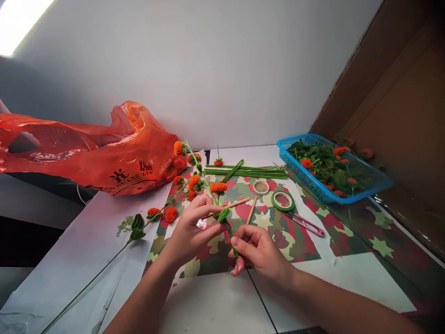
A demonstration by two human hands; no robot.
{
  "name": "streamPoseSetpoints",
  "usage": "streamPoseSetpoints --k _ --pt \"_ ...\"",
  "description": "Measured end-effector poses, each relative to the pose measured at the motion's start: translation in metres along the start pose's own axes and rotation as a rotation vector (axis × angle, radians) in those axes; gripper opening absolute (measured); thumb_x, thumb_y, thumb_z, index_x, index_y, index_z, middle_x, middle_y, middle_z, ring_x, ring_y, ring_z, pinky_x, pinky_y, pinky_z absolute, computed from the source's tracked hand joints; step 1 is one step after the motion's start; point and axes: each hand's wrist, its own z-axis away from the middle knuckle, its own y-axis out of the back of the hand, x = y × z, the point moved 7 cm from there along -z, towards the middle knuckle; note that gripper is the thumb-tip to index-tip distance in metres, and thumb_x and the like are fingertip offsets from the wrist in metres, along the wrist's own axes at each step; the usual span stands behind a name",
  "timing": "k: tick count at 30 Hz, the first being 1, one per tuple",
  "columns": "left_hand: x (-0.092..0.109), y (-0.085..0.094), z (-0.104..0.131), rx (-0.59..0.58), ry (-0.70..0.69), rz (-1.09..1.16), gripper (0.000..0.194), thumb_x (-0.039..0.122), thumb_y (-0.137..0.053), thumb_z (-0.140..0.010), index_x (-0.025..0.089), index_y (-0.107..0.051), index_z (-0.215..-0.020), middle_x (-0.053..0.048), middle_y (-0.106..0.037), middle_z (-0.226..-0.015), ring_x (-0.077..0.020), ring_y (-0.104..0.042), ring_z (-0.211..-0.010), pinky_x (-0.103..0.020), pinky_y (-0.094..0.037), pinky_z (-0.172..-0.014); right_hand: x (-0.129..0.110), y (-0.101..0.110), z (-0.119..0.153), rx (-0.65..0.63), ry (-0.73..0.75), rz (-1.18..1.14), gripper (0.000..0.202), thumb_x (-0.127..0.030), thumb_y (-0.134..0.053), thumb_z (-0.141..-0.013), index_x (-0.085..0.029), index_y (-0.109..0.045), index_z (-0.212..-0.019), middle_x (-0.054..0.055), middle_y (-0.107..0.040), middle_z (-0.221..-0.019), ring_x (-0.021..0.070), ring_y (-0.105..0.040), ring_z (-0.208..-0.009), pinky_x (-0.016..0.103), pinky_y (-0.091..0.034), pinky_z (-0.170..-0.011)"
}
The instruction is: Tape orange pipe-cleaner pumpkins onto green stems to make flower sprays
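Observation:
My left hand (pixel 200 225) pinches a small fuzzy green chenille leaf (pixel 224 215) between thumb and fingers at the middle of the mat. Just below it, my right hand (pixel 260 248) closes its thumb and fingers round the lower green stem. A branch with fuzzy orange pumpkin-like heads (pixel 218 187) rises behind my left fingers; whether it joins the held stem is hidden. Left of my left hand lies another long green stem (pixel 92 280) with dark green leaves (pixel 138 227) and orange heads (pixel 170 214).
Behind my hands are green stems (pixel 257 173), white tape (pixel 261 187), green tape (pixel 282 201), pink-handled scissors (pixel 309 225) and brown sticks (pixel 251 211). A blue basket (pixel 302 174) of leaves and orange heads stands right, by a cardboard wall (pixel 392 102). An orange plastic bag (pixel 139 153) sits left.

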Motion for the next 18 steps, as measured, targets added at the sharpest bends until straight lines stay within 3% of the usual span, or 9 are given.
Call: streamPoseSetpoints --k 3,7,9,11,15,18 --pt "0.003 -0.001 0.001 0.016 0.072 -0.033 0.001 0.02 -0.061 -0.075 0.02 -0.062 -0.075 0.001 -0.044 -0.072 -0.0135 -0.045 -0.069 -0.027 -0.036 -0.065 0.001 0.001 -0.001 0.013 0.022 0.03 0.033 -0.041 -0.067 -0.071 -0.013 -0.05 -0.067 -0.005 -0.057 -0.058 0.0056 -0.056 -0.039 0.022 -0.054 -0.047" --pt "0.004 -0.005 0.001 0.004 0.137 -0.028 0.007 0.021 -0.06 -0.076 0.02 -0.058 -0.069 0.001 -0.046 -0.071 -0.0134 -0.044 -0.07 -0.026 -0.036 -0.065 0.003 0.002 -0.002 0.037 0.028 0.08 0.034 -0.044 -0.067 -0.07 -0.014 -0.05 -0.067 -0.005 -0.055 -0.056 0.0065 -0.056 -0.04 0.023 -0.054 -0.047" --pt "0.003 -0.008 0.002 0.007 0.159 -0.011 0.0 0.02 -0.06 -0.076 0.021 -0.059 -0.076 0.001 -0.048 -0.074 -0.0131 -0.045 -0.07 -0.025 -0.036 -0.064 0.004 0.003 -0.002 0.045 0.021 0.087 0.035 -0.045 -0.067 -0.07 -0.014 -0.05 -0.067 -0.006 -0.054 -0.054 0.0069 -0.056 -0.04 0.023 -0.054 -0.047" --pt "0.003 -0.008 0.005 0.057 0.169 -0.009 0.017 0.02 -0.06 -0.075 0.023 -0.06 -0.092 0.001 -0.05 -0.077 -0.0127 -0.045 -0.069 -0.025 -0.037 -0.063 0.005 0.004 -0.003 0.044 0.022 0.067 0.035 -0.045 -0.067 -0.07 -0.014 -0.05 -0.068 -0.006 -0.054 -0.051 0.007 -0.056 -0.039 0.022 -0.054 -0.048" --pt "0.013 0.002 0.009 0.182 0.046 -0.043 0.036 0.016 -0.062 -0.074 0.025 -0.055 -0.108 -0.001 -0.052 -0.086 -0.0134 -0.045 -0.073 -0.026 -0.038 -0.065 0.004 0.004 -0.003 0.027 0.044 0.012 0.033 -0.043 -0.068 -0.07 -0.014 -0.051 -0.068 -0.006 -0.056 -0.049 0.0058 -0.056 -0.039 0.02 -0.053 -0.047" --pt "0.022 0.009 0.007 0.138 -0.069 -0.047 0.034 0.017 -0.063 -0.074 0.025 -0.056 -0.106 -0.003 -0.051 -0.092 -0.016 -0.047 -0.084 -0.028 -0.039 -0.071 0.006 0.003 -0.003 -0.011 0.026 -0.032 0.031 -0.04 -0.067 -0.072 -0.013 -0.051 -0.068 -0.004 -0.06 -0.055 0.0054 -0.055 -0.039 0.022 -0.054 -0.047"
